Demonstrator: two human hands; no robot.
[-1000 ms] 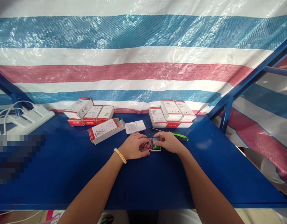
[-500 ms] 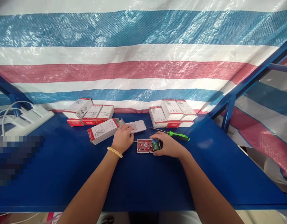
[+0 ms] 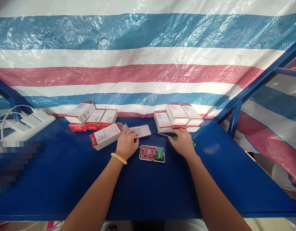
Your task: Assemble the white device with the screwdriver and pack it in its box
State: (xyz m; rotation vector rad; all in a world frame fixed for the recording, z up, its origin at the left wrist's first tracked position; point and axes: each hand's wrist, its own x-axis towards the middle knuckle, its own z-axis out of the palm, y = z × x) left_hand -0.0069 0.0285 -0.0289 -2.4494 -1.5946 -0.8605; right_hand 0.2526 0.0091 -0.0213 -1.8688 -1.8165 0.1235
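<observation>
An opened device with a red circuit board (image 3: 148, 153) and a green battery (image 3: 160, 153) lies face up on the table between my hands. My left hand (image 3: 127, 143) rests beside it, fingers loosely spread over the left end of a white plastic cover (image 3: 143, 130) and the open end of a white-and-red carton (image 3: 106, 135). My right hand (image 3: 183, 143) is closed over the green handle of a screwdriver (image 3: 175, 138), which lies on the table with its shaft pointing left. A tiny dark screw (image 3: 154, 139) sits between the cover and the device.
Stacked white-and-red boxes stand at the back left (image 3: 96, 116) and back right (image 3: 176, 115). A white power strip (image 3: 30, 125) with cables occupies the left edge. Behind the blue table (image 3: 152, 192) hangs a striped sheet (image 3: 138, 75); a blue metal frame (image 3: 235, 117) rises at right.
My right hand has let go of the device and moved up and right onto the screwdriver. The device has shifted slightly toward me. My left hand has barely moved.
</observation>
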